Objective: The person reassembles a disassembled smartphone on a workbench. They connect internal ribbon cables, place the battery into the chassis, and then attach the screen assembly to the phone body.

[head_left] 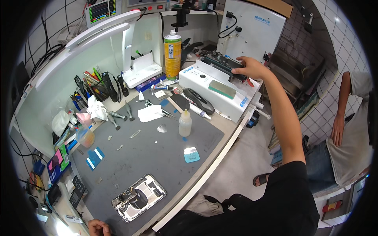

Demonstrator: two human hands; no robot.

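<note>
My right arm stretches to the far right, and my right hand (pixel 252 69) is over a row of dark tools (pixel 222 63) behind a white machine (pixel 214 88). Its thumb and forefinger are apart, with nothing visibly held between them. Down at the lower left edge, my left hand (pixel 99 228) lies with curled fingers beside the mat, and nothing shows in it. Nearest to it is an opened phone (pixel 138 198), its circuit board and round coil exposed, lying flat on the grey mat (pixel 165 165).
A dropper bottle (pixel 185 124) stands on the mat near a small turquoise-and-white box (pixel 191 155). Behind are a utility knife (pixel 199 100), white paper (pixel 150 113) and a yellow spray can (pixel 172 55). A plastic cup (pixel 85 136) stands left. Another person (pixel 342 133) is at the right.
</note>
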